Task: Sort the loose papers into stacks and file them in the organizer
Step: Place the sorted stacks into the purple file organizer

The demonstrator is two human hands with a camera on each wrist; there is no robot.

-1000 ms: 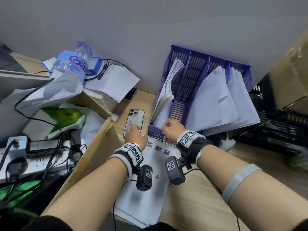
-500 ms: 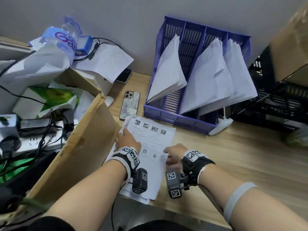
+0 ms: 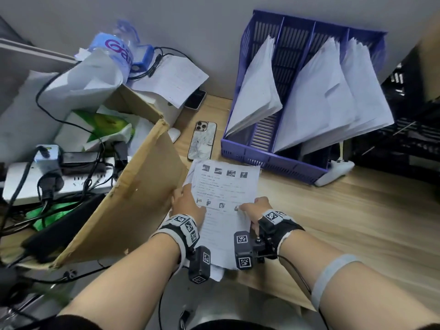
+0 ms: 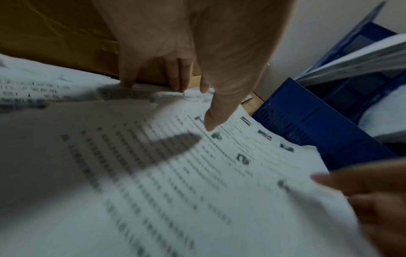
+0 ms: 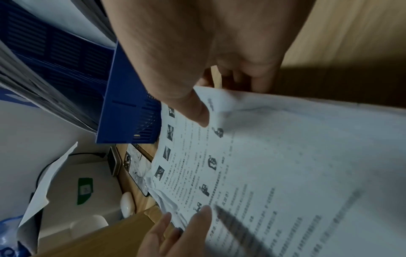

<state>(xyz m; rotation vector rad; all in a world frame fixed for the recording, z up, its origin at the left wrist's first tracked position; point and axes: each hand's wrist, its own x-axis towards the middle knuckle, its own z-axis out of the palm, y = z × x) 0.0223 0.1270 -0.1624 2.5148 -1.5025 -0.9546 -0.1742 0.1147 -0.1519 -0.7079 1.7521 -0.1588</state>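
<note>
A stack of printed sheets (image 3: 226, 194) lies on the wooden desk (image 3: 345, 222), its near end past the front edge. My left hand (image 3: 184, 194) holds its left edge, thumb (image 4: 208, 125) on the top sheet and fingers along the side. My right hand (image 3: 242, 207) pinches the right edge, thumb (image 5: 197, 116) on top and fingers under it. Just behind stands the blue organizer (image 3: 262, 160) against the wall. One bundle of papers (image 3: 257, 91) leans in its left slot, and more papers (image 3: 333, 98) lean in the right slots.
A phone (image 3: 202, 140) lies face down between the stack and a tilted cardboard box flap (image 3: 133, 191) on the left. Behind the flap are a power strip (image 3: 23, 184), cables and a water bottle (image 3: 114, 51). Black crates (image 3: 409, 129) stand at right.
Both hands drew back from the organizer's left slot, leaving a bundle leaning there, and came down to the stack on the desk, which they now hold by its two sides.
</note>
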